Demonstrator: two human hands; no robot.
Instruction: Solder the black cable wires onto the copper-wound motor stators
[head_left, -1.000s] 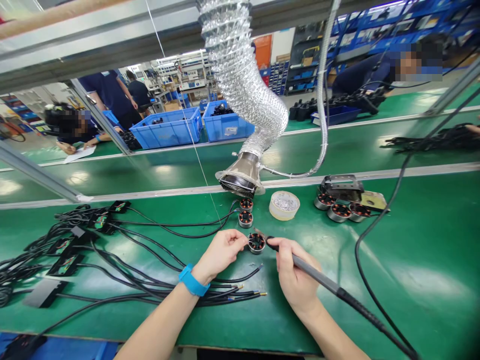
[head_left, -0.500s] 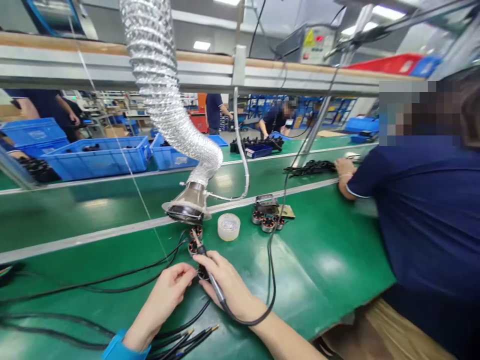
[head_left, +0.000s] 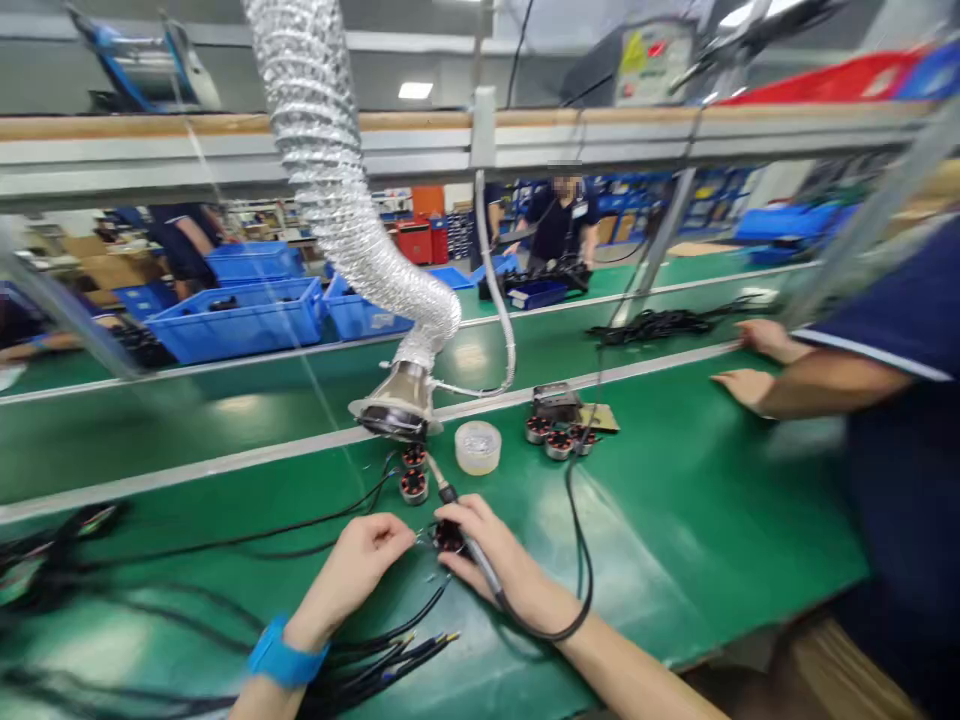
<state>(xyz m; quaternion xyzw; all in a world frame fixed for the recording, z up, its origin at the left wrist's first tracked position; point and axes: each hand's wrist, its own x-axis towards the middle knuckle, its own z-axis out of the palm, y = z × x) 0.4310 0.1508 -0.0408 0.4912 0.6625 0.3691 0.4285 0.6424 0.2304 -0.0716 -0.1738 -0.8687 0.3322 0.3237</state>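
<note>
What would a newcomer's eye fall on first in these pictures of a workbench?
The silver flexible fume-extraction duct stands out first, dropping from above to a metal hood over the green workbench. Below it, at the near edge, the right hand grips a soldering iron over a small wound motor, beside the left hand. Blue crates stand beyond.
</note>
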